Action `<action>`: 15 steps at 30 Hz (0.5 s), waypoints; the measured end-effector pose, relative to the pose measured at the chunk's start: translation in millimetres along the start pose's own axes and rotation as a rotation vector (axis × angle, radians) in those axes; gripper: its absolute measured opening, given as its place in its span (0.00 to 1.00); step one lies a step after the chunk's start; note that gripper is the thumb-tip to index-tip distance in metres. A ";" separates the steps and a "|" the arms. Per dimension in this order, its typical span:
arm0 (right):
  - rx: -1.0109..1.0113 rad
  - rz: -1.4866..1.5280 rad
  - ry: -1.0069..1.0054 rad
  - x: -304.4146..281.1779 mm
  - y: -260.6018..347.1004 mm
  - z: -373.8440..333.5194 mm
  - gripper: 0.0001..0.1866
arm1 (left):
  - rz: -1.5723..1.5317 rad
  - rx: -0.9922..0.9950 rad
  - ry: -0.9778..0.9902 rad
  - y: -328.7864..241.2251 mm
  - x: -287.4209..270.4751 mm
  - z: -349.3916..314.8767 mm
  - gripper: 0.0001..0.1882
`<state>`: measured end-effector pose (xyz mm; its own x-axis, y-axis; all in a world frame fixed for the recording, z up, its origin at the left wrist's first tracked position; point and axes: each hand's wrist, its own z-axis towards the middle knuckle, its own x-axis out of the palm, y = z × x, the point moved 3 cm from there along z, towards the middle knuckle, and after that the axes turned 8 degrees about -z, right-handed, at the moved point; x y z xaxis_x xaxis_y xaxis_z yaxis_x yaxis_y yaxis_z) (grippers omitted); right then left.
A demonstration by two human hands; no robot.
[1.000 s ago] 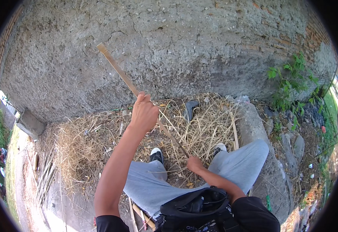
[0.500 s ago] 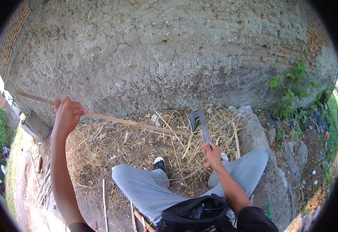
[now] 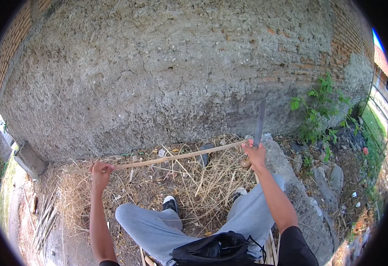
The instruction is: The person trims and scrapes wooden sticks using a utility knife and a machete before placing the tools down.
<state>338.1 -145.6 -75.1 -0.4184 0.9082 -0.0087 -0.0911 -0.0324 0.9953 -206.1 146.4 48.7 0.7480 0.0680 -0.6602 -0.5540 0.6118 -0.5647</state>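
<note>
Hands wide apart now: the left hand point(image 3: 100, 173) grips the tan strip point(image 3: 176, 158) near its left end, while the right hand point(image 3: 255, 156), closed on the knife point(image 3: 259, 124), has reached the right end, free half a second ago. The strip stretches in front of the wall point(image 3: 158, 80), long axis running roughly along its foot; the blade points wallward.

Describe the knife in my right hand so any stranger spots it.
Find the rough grey wall, then your right hand near its foot. The knife points up the picture from that hand, its straight, dark grey blade unlike the pale tan strip beside it.
</note>
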 end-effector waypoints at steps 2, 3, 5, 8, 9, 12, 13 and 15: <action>0.012 0.014 -0.012 23.9 18.8 -21.8 0.17 | -0.007 -0.028 -0.024 10.3 11.8 -17.9 0.05; -0.001 0.011 -0.021 24.1 20.4 -21.1 0.17 | -0.021 -0.021 -0.028 6.9 25.3 -19.3 0.05; -0.031 0.055 -0.009 29.0 1.4 -19.0 0.18 | -0.028 -0.008 -0.080 0.7 45.9 -26.9 0.06; -0.201 -0.250 -0.159 29.0 -12.0 -13.6 0.15 | -0.086 -0.047 -0.097 1.0 61.3 -33.2 0.07; -0.239 -0.347 -0.202 30.1 -12.7 -14.1 0.13 | -0.080 -0.050 -0.088 4.8 64.3 -35.2 0.07; -0.167 -0.149 -0.174 30.3 -17.7 -2.2 0.09 | -0.091 -0.088 -0.049 15.7 66.6 -38.8 0.08; -0.145 -0.081 -0.152 29.9 -18.5 0.8 0.08 | -0.108 -0.104 -0.028 18.4 67.4 -40.4 0.08; -0.112 -0.052 -0.122 31.6 -12.8 0.2 0.09 | -0.095 -0.092 -0.032 22.7 66.7 -44.0 0.08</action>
<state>326.3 -116.4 -88.2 -0.2985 0.9535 -0.0410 -0.2131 -0.0247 0.9767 -185.0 130.2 -30.0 0.8092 0.0393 -0.5862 -0.5101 0.5422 -0.6677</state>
